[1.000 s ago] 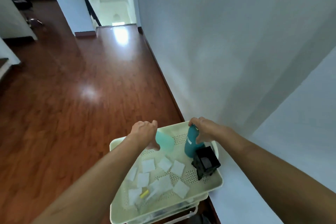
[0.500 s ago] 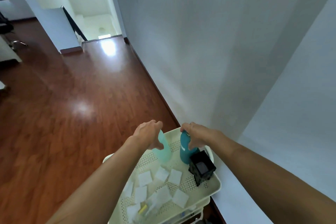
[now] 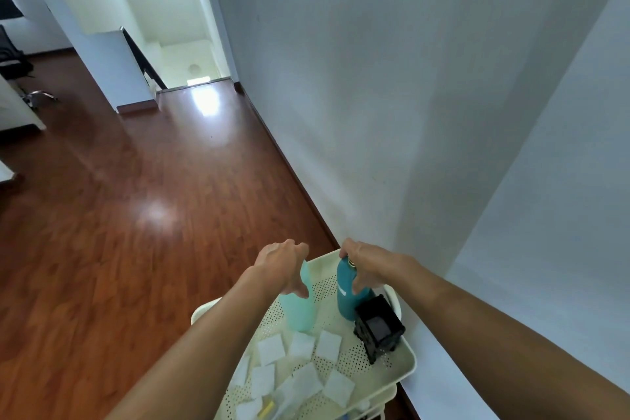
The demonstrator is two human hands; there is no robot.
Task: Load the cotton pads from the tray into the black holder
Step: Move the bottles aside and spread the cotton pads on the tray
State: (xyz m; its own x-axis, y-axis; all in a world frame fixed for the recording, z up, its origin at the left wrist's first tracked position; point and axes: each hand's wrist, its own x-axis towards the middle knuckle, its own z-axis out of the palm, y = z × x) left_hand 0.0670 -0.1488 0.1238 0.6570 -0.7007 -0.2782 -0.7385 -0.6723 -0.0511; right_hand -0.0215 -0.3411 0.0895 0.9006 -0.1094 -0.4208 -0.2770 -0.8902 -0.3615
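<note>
My left hand [image 3: 284, 268] wraps the top of a pale mint bottle [image 3: 300, 305]; my right hand [image 3: 366, 264] clasps the teal bottle [image 3: 346, 290]. At five o'clock of the teal bottle, touching it, stands the black holder [image 3: 378, 331]. Cotton pads [image 3: 300, 365] lie scattered at six o'clock on the cream tray [image 3: 405, 365].

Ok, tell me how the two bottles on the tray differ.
The dark teal bottle is opaque and deep in colour; the mint bottle is pale and translucent. The right hand grips the teal one's top, the left hand the mint one's. Both stand upright on the tray.
</note>
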